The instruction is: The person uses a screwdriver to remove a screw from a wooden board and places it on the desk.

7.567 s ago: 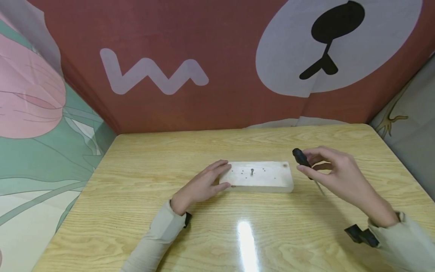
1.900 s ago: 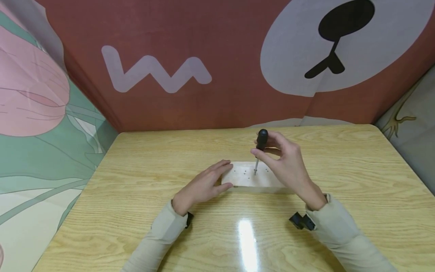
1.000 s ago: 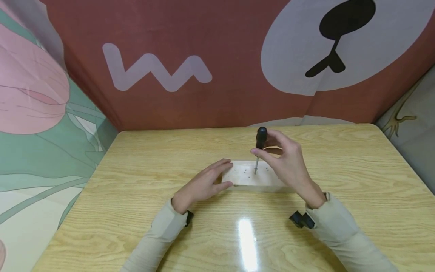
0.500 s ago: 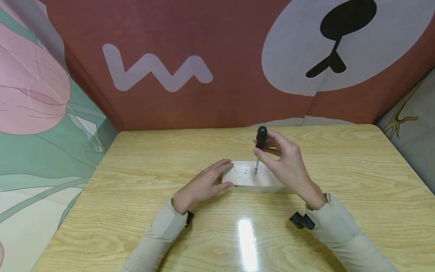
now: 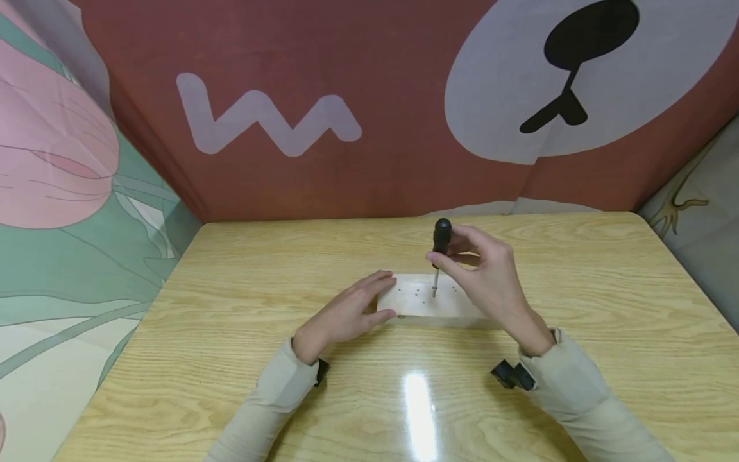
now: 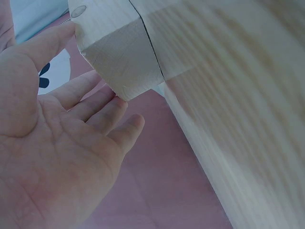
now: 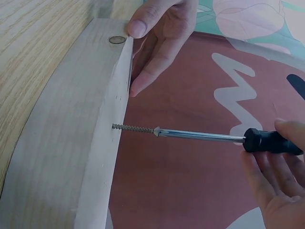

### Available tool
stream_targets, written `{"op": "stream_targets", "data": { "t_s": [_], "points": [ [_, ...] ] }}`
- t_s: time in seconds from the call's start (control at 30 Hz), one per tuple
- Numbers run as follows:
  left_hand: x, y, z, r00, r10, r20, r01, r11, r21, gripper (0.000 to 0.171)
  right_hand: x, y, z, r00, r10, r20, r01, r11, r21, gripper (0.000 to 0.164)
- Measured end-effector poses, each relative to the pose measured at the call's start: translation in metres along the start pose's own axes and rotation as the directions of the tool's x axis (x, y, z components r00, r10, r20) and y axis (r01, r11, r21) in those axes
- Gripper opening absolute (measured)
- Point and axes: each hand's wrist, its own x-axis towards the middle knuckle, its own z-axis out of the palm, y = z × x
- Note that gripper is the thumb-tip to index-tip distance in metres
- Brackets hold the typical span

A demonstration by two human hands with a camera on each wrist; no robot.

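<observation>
- At the wooden block's (image 5: pixel 407 305) left end, the left hand (image 5: pixel 340 314) touched the wood with thumb and fingertips, its fingers fairly straight; a steady press there would have best stopped any twisting.
- Flat on the surface (image 5: pixel 277 410), the block stretched rightward — pale, rectangular, with a few small dark holes (image 5: pixel 424 302) in its top and a knot (image 7: pixel 117 40) on its near side.
- Around mid-block, the screw (image 7: pixel 138 128) stood upright with much of its thread exposed, so gentle turns without sideways push seemed right.
- Above it came the screwdriver (image 5: pixel 442 234), black-handled and bright-shafted — tip at the screw's head, ideally in one line with it.
- Rightmost, the right hand (image 5: pixel 487 273) pinched the handle between thumb and fingers; light downward pressure seemed wise, lest the tip slip.
</observation>
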Motion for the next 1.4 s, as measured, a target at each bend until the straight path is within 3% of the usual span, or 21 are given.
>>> {"op": "stream_targets", "data": {
  "t_s": [0.43,0.77,1.4],
  "points": [
    [0.0006,-0.0003,0.0003,1.000,-0.009,0.005,0.009,1.000,-0.007,0.063,-0.0014,-0.0009,0.0011,0.999,0.030,0.024,-0.031,0.999,0.043,0.035],
    [0.0007,-0.0004,0.0004,1.000,-0.006,0.003,0.006,1.000,-0.004,0.063,-0.0002,-0.0005,0.0005,1.000,0.002,-0.011,-0.002,0.999,-0.047,0.035],
    [0.0006,-0.0010,-0.0005,1.000,-0.001,0.006,0.001,1.000,0.002,0.064,-0.0001,-0.0029,0.0006,0.999,0.013,0.052,-0.014,1.000,0.028,0.041]
  ]
}}
